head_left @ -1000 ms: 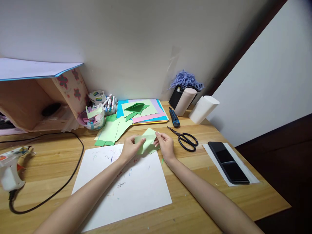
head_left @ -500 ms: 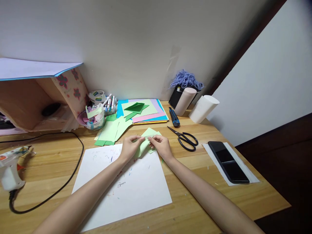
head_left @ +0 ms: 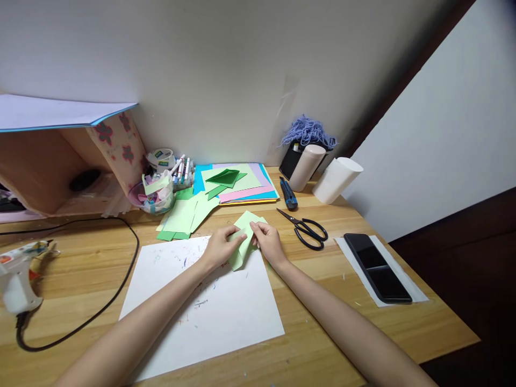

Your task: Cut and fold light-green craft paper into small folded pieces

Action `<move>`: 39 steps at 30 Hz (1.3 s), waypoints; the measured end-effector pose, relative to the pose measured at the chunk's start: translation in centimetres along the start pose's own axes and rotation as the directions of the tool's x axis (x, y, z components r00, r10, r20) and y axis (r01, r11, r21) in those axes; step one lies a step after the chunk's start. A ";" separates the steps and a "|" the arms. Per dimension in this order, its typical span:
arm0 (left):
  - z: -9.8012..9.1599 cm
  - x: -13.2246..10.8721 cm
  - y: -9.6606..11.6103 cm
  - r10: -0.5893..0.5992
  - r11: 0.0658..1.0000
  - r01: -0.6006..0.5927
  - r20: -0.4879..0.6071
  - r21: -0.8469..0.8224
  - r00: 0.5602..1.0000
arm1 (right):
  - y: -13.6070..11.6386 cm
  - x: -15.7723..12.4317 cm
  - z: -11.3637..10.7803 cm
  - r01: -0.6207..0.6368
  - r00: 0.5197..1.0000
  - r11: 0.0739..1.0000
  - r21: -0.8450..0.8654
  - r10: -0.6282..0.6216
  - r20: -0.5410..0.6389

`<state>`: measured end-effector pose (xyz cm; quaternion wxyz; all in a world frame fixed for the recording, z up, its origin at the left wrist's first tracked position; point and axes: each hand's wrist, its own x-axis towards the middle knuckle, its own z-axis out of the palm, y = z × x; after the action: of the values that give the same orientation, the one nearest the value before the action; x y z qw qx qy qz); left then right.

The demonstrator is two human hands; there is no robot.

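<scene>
Between my two hands is a piece of light green paper (head_left: 242, 248), folded and tilted, above the top edge of a marked white sheet (head_left: 226, 322). My left hand (head_left: 221, 246) pinches it from the left, thumb lying on top. My right hand (head_left: 266, 241) grips its right edge between thumb and fingers. Part of the paper, and some of the fingertips, are hidden behind the hands. Another bit of light green paper shows behind the right hand. Black-handled scissors (head_left: 308, 231) lie just right of my right hand.
Light green paper pieces (head_left: 183, 215) lie left of a stack of coloured paper (head_left: 245, 194). A blue utility knife (head_left: 287, 193), a phone (head_left: 377, 267) and a white roll (head_left: 336, 181) stand or lie rightward. A glue gun (head_left: 18, 279) with its cord is at left.
The light green paper has turned and its lower corner points further down toward me. My left hand has shifted slightly right and down; the right thumb sits a little further right.
</scene>
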<state>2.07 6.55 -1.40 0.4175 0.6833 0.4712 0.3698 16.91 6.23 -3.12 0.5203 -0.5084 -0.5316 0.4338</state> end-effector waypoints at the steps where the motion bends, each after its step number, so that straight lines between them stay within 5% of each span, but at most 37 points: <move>1: 0.0 0.0 0.0 0.004 1.000 -0.004 -0.001 -0.003 1.000 | 0.0 0.0 0.0 -0.009 1.000 1.000 0.009 0.009 0.019; 7: -0.1 0.1 -0.4 -0.022 0.997 0.016 -0.078 -0.071 0.997 | -0.1 -0.1 0.0 -0.007 0.977 1.000 -0.019 0.011 0.212; 11: -0.3 0.2 -0.5 -0.035 0.996 0.029 -0.079 -0.084 0.996 | -0.3 -0.3 0.0 0.019 0.971 0.999 -0.041 -0.008 0.239; 19: -0.8 0.3 -0.4 0.013 0.983 -0.002 0.055 -0.185 0.998 | -0.4 -1.3 0.2 0.185 0.938 0.951 -0.250 -0.094 0.334; 25: -0.7 0.7 -1.3 -0.043 0.969 0.000 -0.171 -0.246 0.984 | -0.5 -1.1 0.2 0.130 0.940 0.975 -0.180 -0.063 0.336; 31: -1.2 1.2 -1.7 -0.101 0.948 0.004 -0.291 -0.320 0.951 | -0.1 -0.5 0.0 0.036 0.974 0.999 0.004 -0.036 0.224; 35: -0.9 1.2 -1.9 -0.097 0.955 0.029 -0.217 -0.295 0.971 | 0.1 0.3 -0.8 0.038 0.999 0.999 0.014 -0.038 -0.001; 39: -0.7 0.8 -1.7 -0.067 0.990 0.042 -0.188 -0.136 0.980 | 0.1 1.0 -2.0 0.062 0.996 0.998 -0.029 -0.064 -0.063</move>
<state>1.08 7.85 -2.57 0.4239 0.6023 0.5026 0.4527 18.95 7.05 -2.92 0.5435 -0.5122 -0.5362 0.3934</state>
